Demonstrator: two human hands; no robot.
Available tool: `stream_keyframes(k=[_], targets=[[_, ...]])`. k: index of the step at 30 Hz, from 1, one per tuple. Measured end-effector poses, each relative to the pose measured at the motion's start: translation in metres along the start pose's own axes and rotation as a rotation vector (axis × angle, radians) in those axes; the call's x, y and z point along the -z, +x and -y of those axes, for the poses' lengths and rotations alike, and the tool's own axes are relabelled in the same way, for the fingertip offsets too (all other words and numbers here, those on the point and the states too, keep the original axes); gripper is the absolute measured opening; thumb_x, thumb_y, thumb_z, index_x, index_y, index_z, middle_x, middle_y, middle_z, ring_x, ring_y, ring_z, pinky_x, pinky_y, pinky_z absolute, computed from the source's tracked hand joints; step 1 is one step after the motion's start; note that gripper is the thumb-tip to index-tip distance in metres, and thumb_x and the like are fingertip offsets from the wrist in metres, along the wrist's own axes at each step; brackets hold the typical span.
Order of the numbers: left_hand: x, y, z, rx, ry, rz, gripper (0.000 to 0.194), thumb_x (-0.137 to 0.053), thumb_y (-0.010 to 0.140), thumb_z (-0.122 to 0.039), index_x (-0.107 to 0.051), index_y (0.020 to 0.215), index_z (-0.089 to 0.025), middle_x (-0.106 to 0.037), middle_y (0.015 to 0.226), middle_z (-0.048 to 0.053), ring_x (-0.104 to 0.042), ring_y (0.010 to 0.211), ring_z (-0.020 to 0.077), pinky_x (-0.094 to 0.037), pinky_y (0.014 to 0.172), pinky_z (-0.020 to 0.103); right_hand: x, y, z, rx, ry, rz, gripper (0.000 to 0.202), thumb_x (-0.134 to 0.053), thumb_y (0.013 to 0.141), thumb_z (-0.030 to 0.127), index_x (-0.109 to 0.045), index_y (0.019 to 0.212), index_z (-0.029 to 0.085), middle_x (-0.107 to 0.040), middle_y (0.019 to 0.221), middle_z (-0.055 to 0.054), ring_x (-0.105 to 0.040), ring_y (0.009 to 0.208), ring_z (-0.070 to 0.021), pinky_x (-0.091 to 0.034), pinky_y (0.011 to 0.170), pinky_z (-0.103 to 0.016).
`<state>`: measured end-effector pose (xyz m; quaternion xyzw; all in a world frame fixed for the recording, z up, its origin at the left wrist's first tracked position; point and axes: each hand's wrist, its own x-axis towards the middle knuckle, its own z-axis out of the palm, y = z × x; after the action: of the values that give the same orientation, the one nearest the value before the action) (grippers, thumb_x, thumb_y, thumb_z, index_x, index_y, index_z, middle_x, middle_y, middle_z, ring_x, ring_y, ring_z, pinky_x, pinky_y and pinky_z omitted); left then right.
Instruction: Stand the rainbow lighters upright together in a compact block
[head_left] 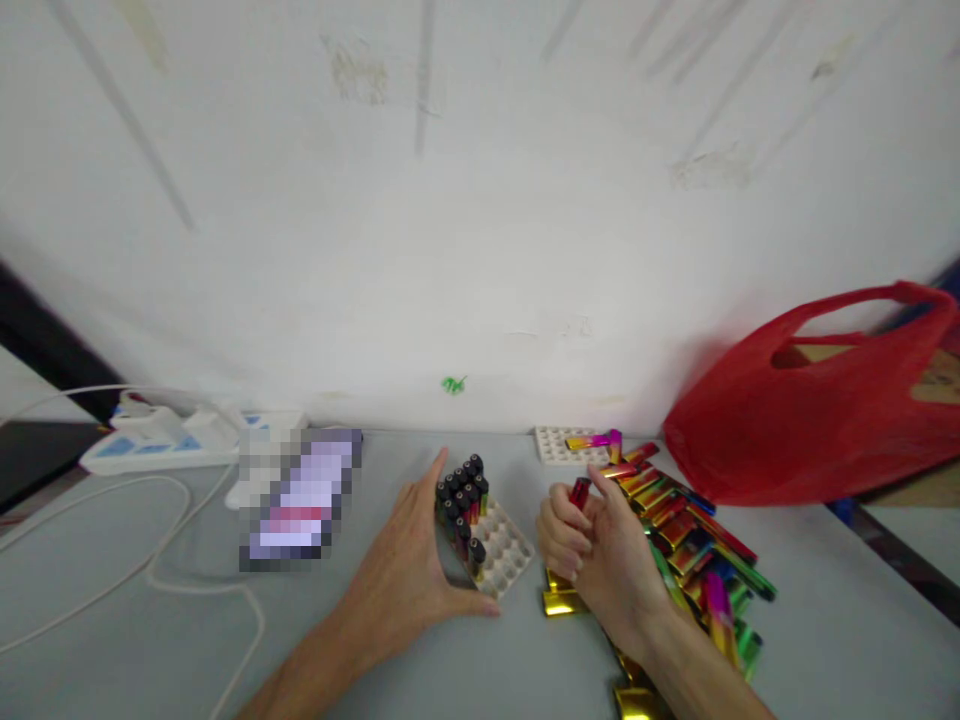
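Note:
My left hand (409, 560) is spread along the left side of a pale tray (510, 540) with rows of round holes. Its thumb lies by the near corner and its fingers reach toward the far end; whether they press on the tray I cannot tell. Several black-topped pieces (459, 490) with shiny coloured bodies stand in the tray's left and far rows. To the right of the tray, my right hand (600, 550) is closed around a shiny red tube (579, 492), whose dark end sticks up above the curled fingers.
Several shiny metallic tubes (679, 530) lie heaped at the right. Behind them, a second holed tray (555, 446) sits near the wall. A red plastic bag (787, 420) stands far right. At left are a phone (304, 500), a power strip (165, 440) and a white cable (202, 588).

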<state>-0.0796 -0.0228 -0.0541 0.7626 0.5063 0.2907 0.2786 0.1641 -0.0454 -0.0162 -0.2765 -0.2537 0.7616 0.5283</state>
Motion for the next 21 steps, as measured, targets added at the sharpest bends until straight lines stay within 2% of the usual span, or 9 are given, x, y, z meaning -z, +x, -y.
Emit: stream_keyframes(k=[3, 5, 8, 11, 13, 16, 18, 21], targets=[[-0.001, -0.001, 0.003, 0.0, 0.004, 0.023, 0.179, -0.113, 0.047, -0.055, 0.006, 0.179, -0.035, -0.029, 0.184, 0.021, -0.028, 0.167, 0.0584, -0.024, 0.135, 0.079, 0.002, -0.002, -0.006, -0.029, -0.011, -0.01, 0.066, -0.079, 0.088, 0.064, -0.033, 0.059, 0.027, -0.019, 0.054, 0.012, -0.007, 0.049, -0.0089, -0.012, 0.042, -0.025], [-0.001, -0.001, 0.005, 0.01, 0.007, 0.041, 0.181, -0.112, 0.048, -0.056, 0.011, 0.178, -0.036, -0.024, 0.186, 0.021, -0.023, 0.169, 0.0587, -0.022, 0.136, 0.079, 0.002, -0.003, -0.012, -0.028, -0.055, -0.07, 0.064, -0.077, 0.087, 0.062, -0.032, 0.058, 0.028, -0.017, 0.052, 0.013, -0.006, 0.047, -0.0085, -0.008, 0.042, -0.026], [-0.002, 0.0, 0.006, 0.01, 0.002, 0.057, 0.183, -0.111, 0.049, -0.058, 0.018, 0.177, -0.035, -0.02, 0.187, 0.021, -0.019, 0.169, 0.0598, -0.021, 0.136, 0.079, 0.0, -0.004, -0.019, -0.009, -0.107, -0.103, 0.06, -0.076, 0.085, 0.058, -0.034, 0.058, 0.028, -0.018, 0.051, 0.013, -0.007, 0.046, -0.0083, -0.009, 0.042, -0.026], [-0.002, 0.0, 0.005, -0.012, -0.014, 0.058, 0.186, -0.112, 0.05, -0.054, 0.027, 0.173, -0.043, -0.016, 0.188, 0.018, -0.017, 0.17, 0.0584, -0.02, 0.135, 0.082, -0.003, -0.004, -0.021, -0.028, -0.12, -0.083, 0.064, -0.079, 0.085, 0.065, -0.034, 0.059, 0.028, -0.019, 0.052, 0.013, -0.008, 0.048, -0.0086, -0.01, 0.043, -0.025], [-0.001, -0.001, 0.004, -0.022, -0.027, 0.052, 0.186, -0.113, 0.051, -0.048, 0.028, 0.172, -0.046, -0.013, 0.188, 0.018, -0.017, 0.171, 0.0564, -0.02, 0.135, 0.082, -0.004, -0.002, -0.02, -0.049, -0.119, -0.08, 0.068, -0.081, 0.084, 0.072, -0.036, 0.06, 0.027, -0.019, 0.053, 0.013, -0.007, 0.048, -0.0088, -0.009, 0.043, -0.025], [0.001, -0.002, 0.002, -0.022, -0.042, 0.048, 0.183, -0.113, 0.054, -0.042, 0.025, 0.174, -0.044, -0.011, 0.189, 0.018, -0.021, 0.17, 0.0542, -0.02, 0.135, 0.08, -0.003, 0.0, -0.017, -0.035, -0.119, -0.052, 0.068, -0.082, 0.083, 0.076, -0.042, 0.061, 0.025, -0.021, 0.053, 0.013, -0.009, 0.049, -0.0091, -0.011, 0.044, -0.025], [0.003, -0.003, 0.002, -0.022, -0.064, 0.061, 0.179, -0.112, 0.057, -0.04, 0.023, 0.175, -0.042, -0.014, 0.188, 0.018, -0.024, 0.169, 0.0545, -0.022, 0.136, 0.078, -0.002, 0.001, -0.017, -0.01, -0.129, -0.031, 0.065, -0.081, 0.085, 0.075, -0.048, 0.061, 0.024, -0.026, 0.053, 0.011, -0.014, 0.049, -0.0094, -0.015, 0.046, -0.026], [0.005, -0.003, 0.003, -0.015, -0.131, 0.097, 0.176, -0.11, 0.06, -0.036, 0.022, 0.177, -0.04, -0.028, 0.185, 0.018, -0.034, 0.166, 0.0544, -0.028, 0.135, 0.075, -0.005, 0.001, -0.016, 0.029, -0.14, -0.035, 0.063, -0.079, 0.088, 0.072, -0.052, 0.06, 0.022, -0.033, 0.054, 0.008, -0.023, 0.051, -0.01, -0.024, 0.051, -0.026]])
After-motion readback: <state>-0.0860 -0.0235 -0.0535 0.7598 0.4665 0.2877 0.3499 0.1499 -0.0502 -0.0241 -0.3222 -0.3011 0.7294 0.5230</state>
